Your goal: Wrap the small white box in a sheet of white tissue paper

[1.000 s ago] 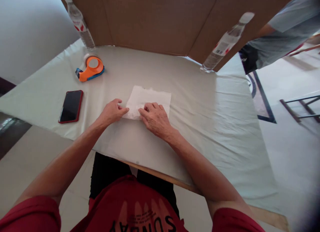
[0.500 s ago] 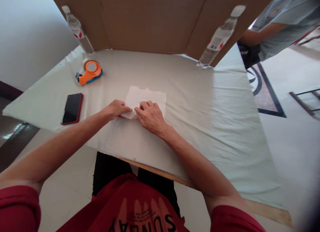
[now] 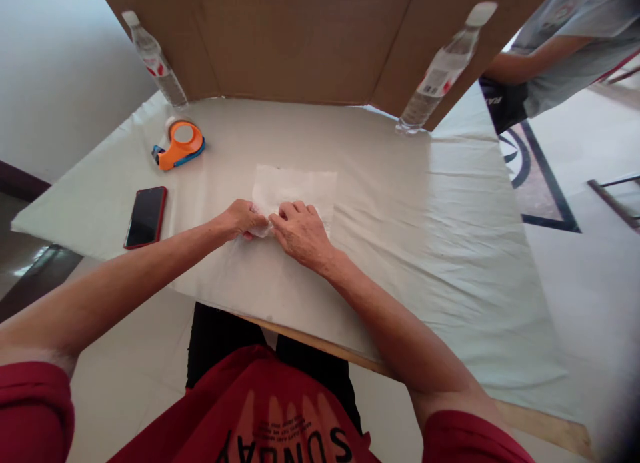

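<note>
A thin white sheet (image 3: 295, 182), tissue-like, lies on the cloth-covered table in front of me. My left hand (image 3: 245, 219) pinches its near left corner between thumb and fingers, and the sheet is bunched there. Close beside it, my right hand (image 3: 301, 232) rests on the sheet with bent fingers, thumb and index tip together at the gathered near edge. What lies under the right palm and fingers is hidden.
To the left lie a phone (image 3: 145, 216) with a red case and an orange tape dispenser (image 3: 176, 154). Two water bottles, one left (image 3: 159, 66) and one right (image 3: 437, 76), stand before a brown cardboard panel (image 3: 305, 43). Another person (image 3: 560, 56) is at the far right.
My left hand has moved slightly right, closer to the right hand, crumpling the sheet's near left corner more. The sheet's far edge has turned and looks flatter. My right hand has barely moved.
</note>
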`<state>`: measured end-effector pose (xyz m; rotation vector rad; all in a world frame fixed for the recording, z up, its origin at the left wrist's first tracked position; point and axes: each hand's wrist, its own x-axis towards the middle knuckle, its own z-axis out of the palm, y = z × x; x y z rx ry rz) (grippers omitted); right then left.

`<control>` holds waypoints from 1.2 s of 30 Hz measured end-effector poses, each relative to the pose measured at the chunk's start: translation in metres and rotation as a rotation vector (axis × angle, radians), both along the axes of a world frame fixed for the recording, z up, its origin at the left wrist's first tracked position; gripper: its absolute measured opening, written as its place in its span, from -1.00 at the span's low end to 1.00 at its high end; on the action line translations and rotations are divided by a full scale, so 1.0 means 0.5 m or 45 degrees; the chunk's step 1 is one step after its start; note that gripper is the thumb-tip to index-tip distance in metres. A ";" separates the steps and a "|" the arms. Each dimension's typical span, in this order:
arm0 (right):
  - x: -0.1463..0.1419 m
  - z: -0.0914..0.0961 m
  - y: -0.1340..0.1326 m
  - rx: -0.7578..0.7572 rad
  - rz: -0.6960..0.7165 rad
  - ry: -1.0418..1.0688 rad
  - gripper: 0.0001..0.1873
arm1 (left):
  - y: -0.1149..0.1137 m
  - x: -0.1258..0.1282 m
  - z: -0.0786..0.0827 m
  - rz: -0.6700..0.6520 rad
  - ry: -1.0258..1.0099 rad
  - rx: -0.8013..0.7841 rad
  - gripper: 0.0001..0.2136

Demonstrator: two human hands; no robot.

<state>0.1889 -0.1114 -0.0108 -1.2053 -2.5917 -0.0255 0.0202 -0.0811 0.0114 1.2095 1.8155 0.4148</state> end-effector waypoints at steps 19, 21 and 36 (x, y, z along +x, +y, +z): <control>0.016 0.009 0.001 -0.204 -0.044 0.302 -0.57 | -0.034 0.011 0.026 -0.004 -0.689 0.164 -0.82; 0.020 0.006 0.000 -0.222 -0.031 0.375 -0.51 | -0.039 0.009 0.025 -0.072 -0.604 0.207 -0.74; 0.112 0.002 0.035 -0.328 -0.283 0.754 -0.70 | -0.054 0.006 -0.086 -0.774 0.417 1.494 -0.78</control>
